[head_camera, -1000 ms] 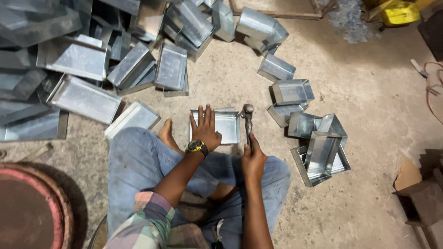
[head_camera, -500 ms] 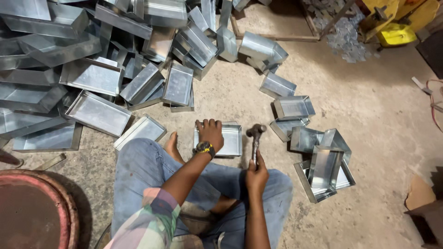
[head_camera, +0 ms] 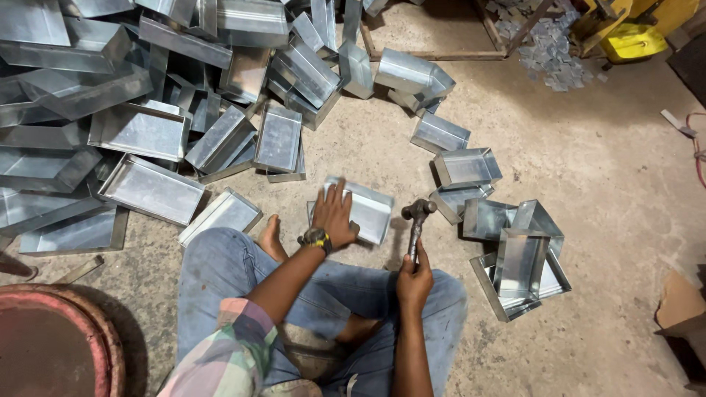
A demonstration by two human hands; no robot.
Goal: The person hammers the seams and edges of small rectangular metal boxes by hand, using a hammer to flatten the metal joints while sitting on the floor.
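Shiny sheet-metal tray (head_camera: 368, 209), a shallow rectangle with folded rims, lies on the rough concrete floor (head_camera: 610, 184) just ahead of the person's crossed legs. Left hand (head_camera: 334, 215) rests flat on it, fingers spread, gripping nothing. Right hand (head_camera: 414, 279) is closed around the handle of a steel hammer (head_camera: 417, 220), head raised beside the tray. Similar trays (head_camera: 151, 187) lie heaped all around.

Packaging in my view: one cardboard box, one yellow container.

I see a torn brown cardboard box (head_camera: 680, 305) at the right edge on the concrete floor, and a yellow plastic container (head_camera: 634, 40) at the top right corner; I see no labels, signs or screens.
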